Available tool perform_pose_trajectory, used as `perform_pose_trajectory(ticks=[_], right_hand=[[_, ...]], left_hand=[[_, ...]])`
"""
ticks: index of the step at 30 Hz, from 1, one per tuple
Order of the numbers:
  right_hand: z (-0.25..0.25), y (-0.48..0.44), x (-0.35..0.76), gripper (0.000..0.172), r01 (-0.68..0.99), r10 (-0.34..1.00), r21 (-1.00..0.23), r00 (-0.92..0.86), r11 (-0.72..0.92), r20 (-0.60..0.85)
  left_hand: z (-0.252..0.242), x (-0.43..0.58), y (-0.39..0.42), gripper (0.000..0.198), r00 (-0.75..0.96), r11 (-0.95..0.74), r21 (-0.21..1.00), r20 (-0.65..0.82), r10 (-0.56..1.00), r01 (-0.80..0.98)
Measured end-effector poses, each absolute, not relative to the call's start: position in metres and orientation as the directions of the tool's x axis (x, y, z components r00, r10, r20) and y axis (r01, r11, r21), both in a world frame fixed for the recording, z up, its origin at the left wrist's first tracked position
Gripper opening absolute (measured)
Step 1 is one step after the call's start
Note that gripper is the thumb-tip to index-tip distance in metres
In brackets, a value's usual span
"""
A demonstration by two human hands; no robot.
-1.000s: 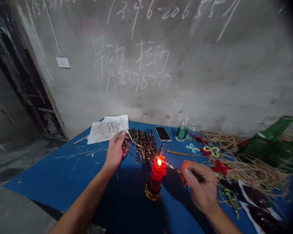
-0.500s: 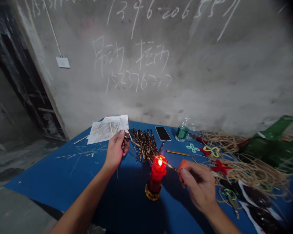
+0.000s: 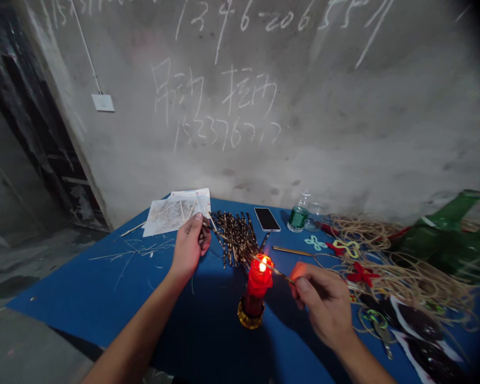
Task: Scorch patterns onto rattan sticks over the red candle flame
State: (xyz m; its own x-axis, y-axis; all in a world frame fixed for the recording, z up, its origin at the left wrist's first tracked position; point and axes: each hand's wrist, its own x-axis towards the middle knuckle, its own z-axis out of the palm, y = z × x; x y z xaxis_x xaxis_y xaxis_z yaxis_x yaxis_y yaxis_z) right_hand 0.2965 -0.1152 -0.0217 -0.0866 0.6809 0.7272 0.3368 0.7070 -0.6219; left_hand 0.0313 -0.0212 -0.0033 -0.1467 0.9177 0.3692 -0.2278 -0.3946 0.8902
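A thin wooden stick (image 3: pixel 280 273) with dark scorched bands stretches between my two hands. My left hand (image 3: pixel 191 242) pinches its far left end, and my right hand (image 3: pixel 324 301) grips the other end between thumb and fingers. The middle of the stick passes across the flame of a lit red candle (image 3: pixel 259 285), which stands upright on a gold base (image 3: pixel 250 316). Just behind the candle lies a pile of similar dark-banded sticks (image 3: pixel 236 237).
Paper sheets (image 3: pixel 176 210) and pale slivers (image 3: pixel 134 250) lie at left. A phone (image 3: pixel 268 219), a plastic bottle (image 3: pixel 298 216) and a brown pen-like tool (image 3: pixel 292 250) are at the back. Coiled cord (image 3: pixel 408 277), a red knot (image 3: pixel 362 273) and green bottles (image 3: pixel 432 234) crowd the right.
Both hands stay almost in place with the stick over the flame. My right hand has shifted very slightly.
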Motion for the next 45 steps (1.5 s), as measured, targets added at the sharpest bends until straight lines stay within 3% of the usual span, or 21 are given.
perform_pose_trajectory(ticks=[10,24,36,45], right_hand=[[-0.0236,-0.1180,0.2964,0.038,0.139,0.717,-0.703,-0.149,0.697,0.681],[-0.0229,-0.1173,0.2953,0.030,0.160,0.728,-0.711,-0.192,0.685,0.658],[-0.0267,-0.1142,0.2979,0.032,0.219,0.768,-0.736,-0.183,0.641,0.614],[-0.0246,-0.1118,0.2982,0.045,0.218,0.808,-0.779,-0.189,0.588,0.558]], left_hand=[[-0.0040,0.0295,-0.0187,0.051,-0.160,-0.381,0.901,0.353,0.922,-0.206],[-0.0018,0.0289,-0.0200,0.043,-0.105,-0.350,0.919,0.336,0.936,-0.183],[-0.0008,0.0291,-0.0189,0.047,-0.088,-0.311,0.926,0.299,0.950,-0.215],[-0.0012,0.0304,-0.0179,0.047,-0.077,-0.286,0.934,0.276,0.958,-0.214]])
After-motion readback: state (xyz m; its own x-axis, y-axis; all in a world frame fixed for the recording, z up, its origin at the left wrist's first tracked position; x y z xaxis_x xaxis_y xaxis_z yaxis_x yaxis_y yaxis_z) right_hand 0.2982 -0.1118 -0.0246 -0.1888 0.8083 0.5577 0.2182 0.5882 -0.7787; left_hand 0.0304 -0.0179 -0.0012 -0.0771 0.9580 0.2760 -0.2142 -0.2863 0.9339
